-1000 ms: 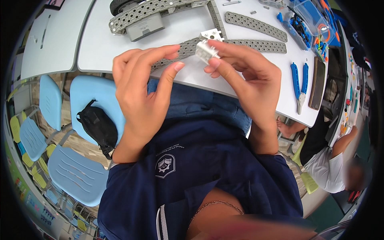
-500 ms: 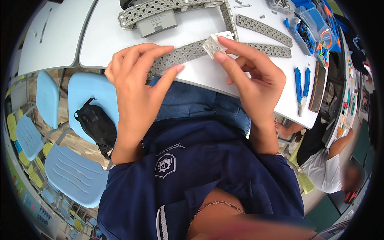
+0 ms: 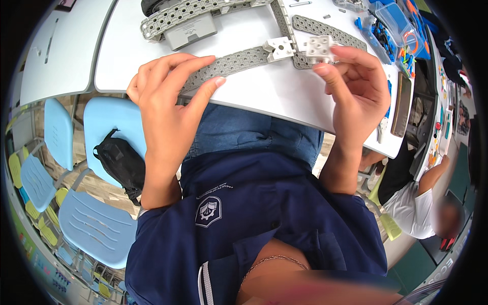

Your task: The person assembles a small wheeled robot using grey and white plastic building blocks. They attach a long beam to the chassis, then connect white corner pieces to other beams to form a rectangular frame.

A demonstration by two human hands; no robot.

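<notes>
My left hand point(image 3: 170, 96) grips a long grey perforated beam point(image 3: 236, 63) across its width, thumb at the near edge and index finger at the far edge. At the beam's right end sits a white connector piece point(image 3: 279, 49) with a hole in its middle. My right hand point(image 3: 358, 84) pinches a second white connector block point(image 3: 318, 47) between thumb and index finger. That block has round holes and pegs on its lower side. It is held above another grey beam point(image 3: 301, 62), apart from the first connector.
A grey perforated frame point(image 3: 203, 12) with a grey box point(image 3: 190, 33) stands at the back. Behind my right hand lies another grey beam point(image 3: 330, 30). Plastic boxes of small parts point(image 3: 384, 40), pliers point(image 3: 382, 131) and a dark bar point(image 3: 402, 104) are at right. A person point(image 3: 414, 213) sits nearby.
My right hand has moved right with the white block, uncovering the other white connector at the beam's end. My left hand stays on the beam. The view has shifted slightly.
</notes>
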